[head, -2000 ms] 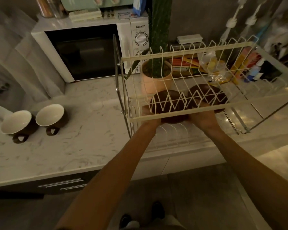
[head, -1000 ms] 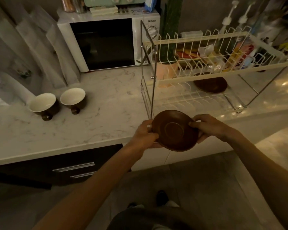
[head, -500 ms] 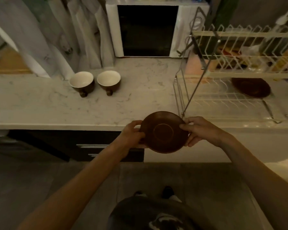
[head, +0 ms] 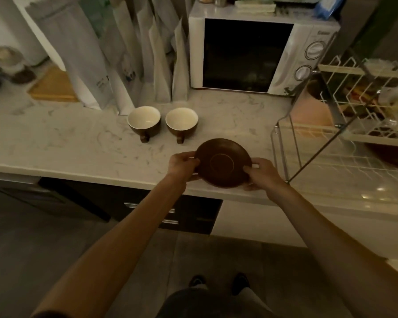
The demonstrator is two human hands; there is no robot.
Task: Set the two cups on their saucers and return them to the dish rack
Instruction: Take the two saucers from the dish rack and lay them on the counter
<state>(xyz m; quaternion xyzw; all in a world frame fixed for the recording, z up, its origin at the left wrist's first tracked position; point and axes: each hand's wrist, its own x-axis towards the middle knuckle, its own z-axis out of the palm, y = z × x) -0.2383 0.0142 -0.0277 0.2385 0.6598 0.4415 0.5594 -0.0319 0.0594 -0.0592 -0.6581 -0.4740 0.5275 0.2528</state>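
Saucer (head: 223, 162) between both hands' fingers (head: 247, 169)

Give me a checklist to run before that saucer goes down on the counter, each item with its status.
1. Saucer gripped on both sides: left hand holds its left edge, right hand its right edge. Ok.
2. Saucer right way up, centre ring showing. Ok.
3. Bare counter under and around the saucer to set it on. Ok.
4. Both cups upright and in reach: left cup and right cup stand side by side just beyond the saucer. Ok.
5. Second saucer accounted for: a dark dish lies in the dish rack, blurred. Cannot tell for certain.
6. Cups empty: no liquid visible in either. Ok.
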